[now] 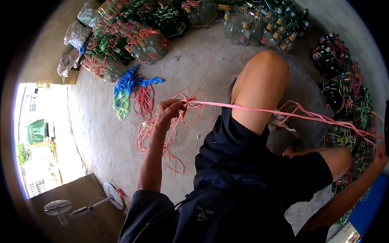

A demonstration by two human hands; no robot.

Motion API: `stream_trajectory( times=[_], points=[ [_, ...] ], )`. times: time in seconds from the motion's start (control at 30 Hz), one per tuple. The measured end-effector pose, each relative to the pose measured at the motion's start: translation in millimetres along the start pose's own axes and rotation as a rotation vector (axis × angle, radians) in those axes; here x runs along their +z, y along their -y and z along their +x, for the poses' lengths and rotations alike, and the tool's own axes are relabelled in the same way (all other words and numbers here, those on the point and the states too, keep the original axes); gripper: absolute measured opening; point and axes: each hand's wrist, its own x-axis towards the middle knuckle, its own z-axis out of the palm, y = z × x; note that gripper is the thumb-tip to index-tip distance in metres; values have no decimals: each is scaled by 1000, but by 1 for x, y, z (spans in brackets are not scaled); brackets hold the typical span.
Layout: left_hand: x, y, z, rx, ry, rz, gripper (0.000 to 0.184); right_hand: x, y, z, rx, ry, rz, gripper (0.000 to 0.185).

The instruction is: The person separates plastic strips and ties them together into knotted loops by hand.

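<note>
A bundle of pink plastic twine (251, 108) stretches taut between my two hands, across my raised knee. My left hand (169, 111) is closed around its gathered end, where loops and loose strands stick out. Far to the right, at the edge of the view, my right hand (380, 156) grips the other end, its fingers partly in shadow. Below my left hand, loose pink strands (142, 135) trail over the floor. A blue strip bundle (129, 83), a light green coil (120, 104) and a red strand pile (144, 99) lie just beyond.
Tied bundles of glass bottles (146, 46) stand at the back left. Loose bottles (245, 32) stand at the back, and more dark bottles (334, 56) line the right wall. A fan (58, 207) is at lower left, near a bright doorway (40, 137).
</note>
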Motion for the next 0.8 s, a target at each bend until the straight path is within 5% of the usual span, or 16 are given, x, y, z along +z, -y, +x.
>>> stream_trajectory(
  times=[0.33, 0.57, 0.67, 0.8],
  points=[
    [-7, 4, 2, 2, -108, -217, 18, 7, 8, -7, -51, -36, -26, 23],
    [0, -5, 6, 8, -198, -317, 16, 140, -11, -45, -62, -585, -352, 20],
    [0, -13, 10, 71, -272, -299, 15, 121, -11, -42, -112, -360, -54, 21],
    [-9, -38, 13, 171, -272, -231, 14, 75, 4, -38, -13, -176, -76, 17]
  ],
)
